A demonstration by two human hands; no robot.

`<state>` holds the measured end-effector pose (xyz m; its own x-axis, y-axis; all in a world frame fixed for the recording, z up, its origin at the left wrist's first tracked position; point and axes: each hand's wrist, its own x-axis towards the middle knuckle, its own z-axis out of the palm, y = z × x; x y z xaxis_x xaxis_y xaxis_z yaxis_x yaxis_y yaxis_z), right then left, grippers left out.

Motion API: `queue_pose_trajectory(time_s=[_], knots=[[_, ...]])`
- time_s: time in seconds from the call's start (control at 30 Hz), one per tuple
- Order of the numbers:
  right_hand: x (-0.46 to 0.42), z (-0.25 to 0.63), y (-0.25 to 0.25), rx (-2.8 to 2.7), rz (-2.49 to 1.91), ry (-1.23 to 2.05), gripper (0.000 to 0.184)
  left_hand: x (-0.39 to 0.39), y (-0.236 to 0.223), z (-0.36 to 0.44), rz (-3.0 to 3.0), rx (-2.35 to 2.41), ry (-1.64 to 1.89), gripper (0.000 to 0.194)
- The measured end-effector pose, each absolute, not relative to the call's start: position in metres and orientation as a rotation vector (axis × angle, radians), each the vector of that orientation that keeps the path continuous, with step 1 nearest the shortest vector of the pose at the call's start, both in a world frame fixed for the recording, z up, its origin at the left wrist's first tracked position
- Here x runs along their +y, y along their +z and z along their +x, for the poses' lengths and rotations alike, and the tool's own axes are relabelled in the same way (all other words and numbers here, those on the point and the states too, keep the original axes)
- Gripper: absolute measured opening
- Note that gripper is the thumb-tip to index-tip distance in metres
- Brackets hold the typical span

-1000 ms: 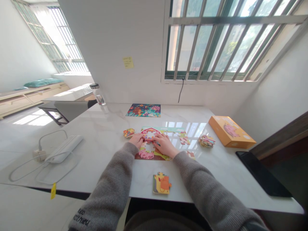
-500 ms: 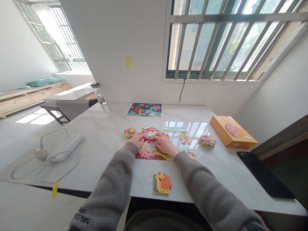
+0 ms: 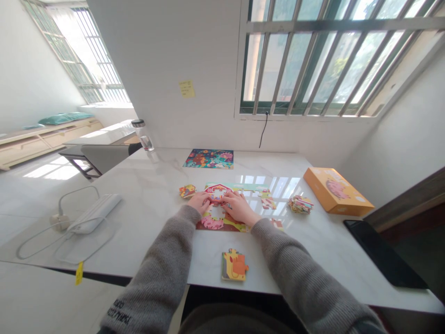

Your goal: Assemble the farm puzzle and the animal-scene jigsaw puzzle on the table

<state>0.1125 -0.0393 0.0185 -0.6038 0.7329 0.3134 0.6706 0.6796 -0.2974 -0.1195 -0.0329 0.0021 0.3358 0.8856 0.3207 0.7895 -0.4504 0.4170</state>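
Observation:
A partly assembled jigsaw puzzle (image 3: pixel 212 223) with a red barn and a pink pig lies on the white table, with gaps near its middle. Over its centre, my left hand (image 3: pixel 199 202) and my right hand (image 3: pixel 239 208) face each other, fingers closed on opposite sides of a small puzzle piece (image 3: pixel 216 201). My fingers partly cover the piece, so its full outline is hidden. A small stack of pieces (image 3: pixel 187 191) rests just beyond my left hand. Another pile of pieces (image 3: pixel 300 204) sits to the right. Nearest me is a yellow and orange stack (image 3: pixel 234 265).
A dark picture sheet (image 3: pixel 209 158) lies at the back beside the wall. On the right are an orange box (image 3: pixel 336 191) and a black tablet-like slab (image 3: pixel 384 253). A white power strip (image 3: pixel 95 214) with cords is at left; a bottle (image 3: pixel 143 135) stands behind.
Both hands stay in nearly the same place over the puzzle. The small piece between them has shifted slightly; the rest looks unchanged.

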Motion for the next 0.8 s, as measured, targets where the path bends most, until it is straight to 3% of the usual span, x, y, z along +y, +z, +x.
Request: queue_pose_trajectory(time_s=[0.8], knots=[[-0.051,0.136,0.014,-2.544,-0.784,0.239,0.042,-0.041,-0.007,-0.102,2.572,1.433,0.628,0.026]])
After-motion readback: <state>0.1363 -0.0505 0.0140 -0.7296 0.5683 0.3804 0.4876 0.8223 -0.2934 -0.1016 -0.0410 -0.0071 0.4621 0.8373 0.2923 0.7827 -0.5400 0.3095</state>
